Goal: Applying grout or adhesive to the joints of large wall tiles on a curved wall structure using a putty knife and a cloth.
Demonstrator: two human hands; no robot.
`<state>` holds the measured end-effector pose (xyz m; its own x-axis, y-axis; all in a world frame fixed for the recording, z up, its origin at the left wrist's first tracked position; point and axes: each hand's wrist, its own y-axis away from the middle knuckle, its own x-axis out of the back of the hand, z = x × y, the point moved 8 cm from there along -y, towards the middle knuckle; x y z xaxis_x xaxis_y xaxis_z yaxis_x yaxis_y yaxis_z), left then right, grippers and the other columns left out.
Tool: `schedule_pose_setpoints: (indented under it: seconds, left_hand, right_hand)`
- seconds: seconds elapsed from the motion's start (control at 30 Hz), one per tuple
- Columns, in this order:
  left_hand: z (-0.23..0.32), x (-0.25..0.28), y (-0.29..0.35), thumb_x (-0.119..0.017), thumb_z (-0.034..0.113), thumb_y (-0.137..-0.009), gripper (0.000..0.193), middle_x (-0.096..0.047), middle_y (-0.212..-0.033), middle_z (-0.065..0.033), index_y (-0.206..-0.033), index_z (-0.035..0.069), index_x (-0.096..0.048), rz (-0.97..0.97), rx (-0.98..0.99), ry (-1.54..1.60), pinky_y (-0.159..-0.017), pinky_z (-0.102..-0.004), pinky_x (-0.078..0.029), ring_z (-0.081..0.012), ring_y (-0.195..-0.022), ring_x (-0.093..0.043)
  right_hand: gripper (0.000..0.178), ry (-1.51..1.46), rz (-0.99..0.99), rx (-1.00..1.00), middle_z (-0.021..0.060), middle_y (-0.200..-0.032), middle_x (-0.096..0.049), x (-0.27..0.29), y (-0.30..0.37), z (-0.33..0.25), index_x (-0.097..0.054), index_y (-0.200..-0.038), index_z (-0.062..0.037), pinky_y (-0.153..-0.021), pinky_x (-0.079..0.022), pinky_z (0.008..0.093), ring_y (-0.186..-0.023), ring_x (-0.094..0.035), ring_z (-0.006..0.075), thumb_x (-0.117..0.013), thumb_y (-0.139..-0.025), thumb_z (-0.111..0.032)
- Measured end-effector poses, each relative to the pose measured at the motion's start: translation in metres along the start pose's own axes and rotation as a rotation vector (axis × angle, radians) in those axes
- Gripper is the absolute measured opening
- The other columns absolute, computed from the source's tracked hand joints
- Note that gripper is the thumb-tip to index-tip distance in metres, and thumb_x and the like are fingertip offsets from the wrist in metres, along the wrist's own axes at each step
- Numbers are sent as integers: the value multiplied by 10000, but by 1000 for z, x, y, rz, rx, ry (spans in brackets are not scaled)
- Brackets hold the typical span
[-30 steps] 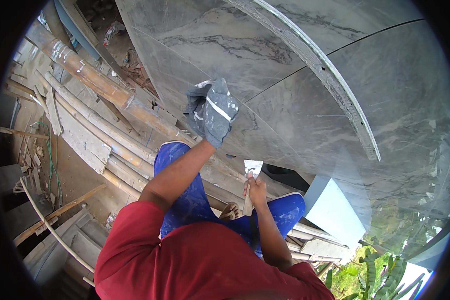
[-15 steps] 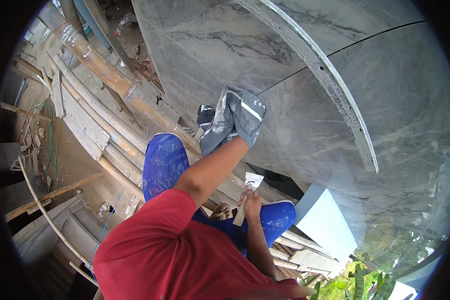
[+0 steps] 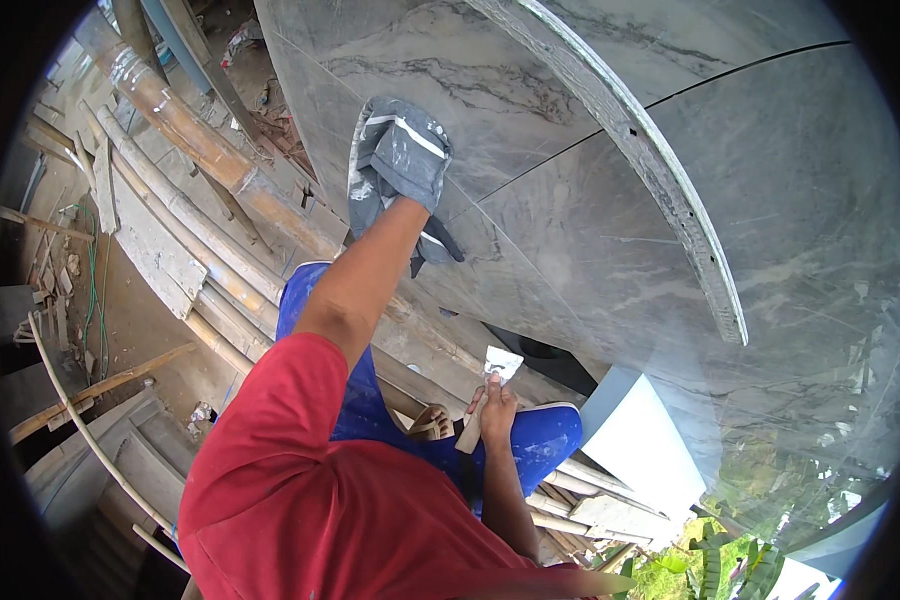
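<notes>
Head view — left hand (image 3: 407,165) presses cloth (image 3: 390,150) on marble wall (image 3: 590,230).

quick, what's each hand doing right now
Left hand: closed on a grey cloth, pressed against the marble wall.
Right hand: closed on a putty knife.

Single head view, steeply downward, close.

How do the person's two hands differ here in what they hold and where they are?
The left hand is raised with the arm stretched out, pressing a grey cloth flat on the marble slab. The right hand is low by the knee, gripping a putty knife, clear of the slab. Both hands are bare, and each holds one thing.
</notes>
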<state>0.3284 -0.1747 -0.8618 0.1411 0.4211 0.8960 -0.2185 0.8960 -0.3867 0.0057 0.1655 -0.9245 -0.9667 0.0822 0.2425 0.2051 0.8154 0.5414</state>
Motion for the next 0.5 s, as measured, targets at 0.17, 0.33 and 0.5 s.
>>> schedule_pose_setpoints:
  seconds: [0.17,0.33,0.5]
  left_hand:
    - [162,21,81,-591,225,-855,232,-715,-926,-137,-935,69,-744,-143,-310,167,-850,-479,-524,-329,-939,-688]
    - [247,15,135,-608,274,-853,308,-708,-1090,-148,-1078,97,-722,-337,-531,437,-891,-447,-528,-292,-1034,-679]
    - [173,29,51,-576,283,-895,248,-653,-987,-133,-1015,90,-675,-5,-376,881,-879,-441,-498,-281,-956,-636]
  right_hand:
    - [271,-106,-40,97,83,-803,-612,-7,-2,-34,-543,-1123,-11,-543,-494,306,-603,-600,162,-456,-1088,-265]
    - [217,-3,196,367,77,-836,-625,20,8,-104,-548,-1099,-17,-580,-491,296,-610,-588,138,-462,-1088,-216]
    - [276,155,348,401,49,-793,-625,64,23,-146,-587,-1019,-17,-575,-469,270,-628,-577,108,-480,-1086,-263]
